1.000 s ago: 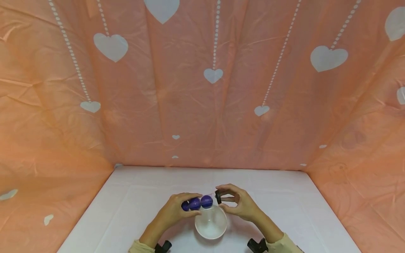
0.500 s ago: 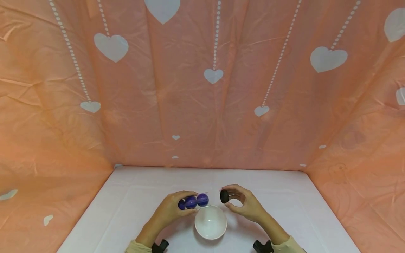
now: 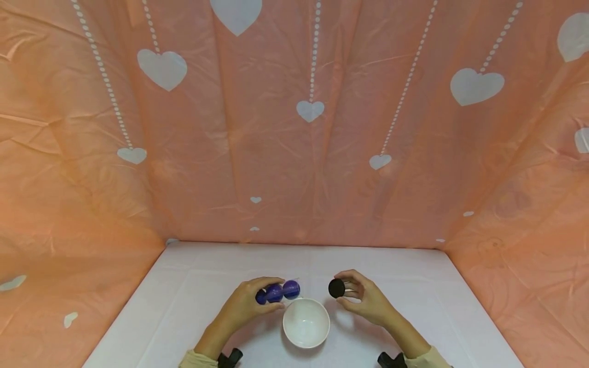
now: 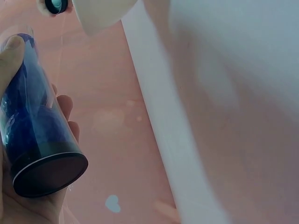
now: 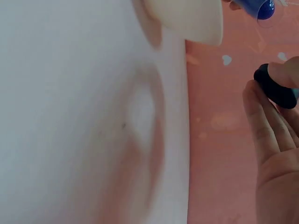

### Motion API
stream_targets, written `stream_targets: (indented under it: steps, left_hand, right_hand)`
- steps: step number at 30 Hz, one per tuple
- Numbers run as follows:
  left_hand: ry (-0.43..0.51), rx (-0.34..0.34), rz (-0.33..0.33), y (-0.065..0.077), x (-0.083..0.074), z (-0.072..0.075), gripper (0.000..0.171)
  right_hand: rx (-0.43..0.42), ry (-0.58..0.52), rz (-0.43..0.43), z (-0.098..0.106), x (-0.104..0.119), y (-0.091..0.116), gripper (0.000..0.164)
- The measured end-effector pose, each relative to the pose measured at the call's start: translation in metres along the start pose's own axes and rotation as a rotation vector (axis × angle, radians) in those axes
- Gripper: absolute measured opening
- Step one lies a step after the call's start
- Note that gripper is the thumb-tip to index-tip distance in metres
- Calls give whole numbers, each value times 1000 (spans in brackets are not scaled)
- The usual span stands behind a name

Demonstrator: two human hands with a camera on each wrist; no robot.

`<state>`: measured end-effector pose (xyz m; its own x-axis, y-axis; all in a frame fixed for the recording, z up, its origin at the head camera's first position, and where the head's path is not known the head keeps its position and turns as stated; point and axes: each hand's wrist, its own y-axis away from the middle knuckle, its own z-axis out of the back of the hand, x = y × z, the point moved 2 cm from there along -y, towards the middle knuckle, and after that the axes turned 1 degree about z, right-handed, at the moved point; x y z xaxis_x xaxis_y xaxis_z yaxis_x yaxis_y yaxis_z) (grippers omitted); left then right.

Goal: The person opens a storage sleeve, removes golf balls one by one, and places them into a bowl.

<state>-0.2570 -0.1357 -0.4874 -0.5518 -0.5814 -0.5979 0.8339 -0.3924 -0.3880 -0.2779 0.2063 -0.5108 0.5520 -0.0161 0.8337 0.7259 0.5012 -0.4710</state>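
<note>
More space than before parted the left grip, curled round a tube of purple balls, from the right grip, pinching a black cap.

A smooth white tabletop, a round white bowl upright on it.

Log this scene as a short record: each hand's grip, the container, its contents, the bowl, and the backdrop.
Left grip: left hand holds the clear tube
Right grip: right hand pinches the black cap
Container: clear tube, black base on one end, other end uncapped, facing right
Contents: purple balls, three visible
Cap: apart from the tube
Bowl: white bowl, upright on the white table
Backdrop: orange sheet with pale hearts
</note>
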Motion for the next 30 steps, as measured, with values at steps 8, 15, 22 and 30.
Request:
stream_targets:
  steps: [8, 15, 22, 30]
  left_hand:
    - [-16, 3, -34, 0, 2, 0, 54]
    - [-30, -9, -49, 2, 1, -1, 52]
    - [-35, -10, -62, 2, 0, -1, 53]
    - [-40, 12, -52, 2, 0, -3, 53]
  right_hand:
    - [-21, 12, -80, 8, -6, 9, 49]
    - [-128, 190, -125, 13, -8, 17, 44]
    - [-166, 268, -217, 21, -11, 22, 45]
    - [-151, 347, -257, 26, -16, 24, 45]
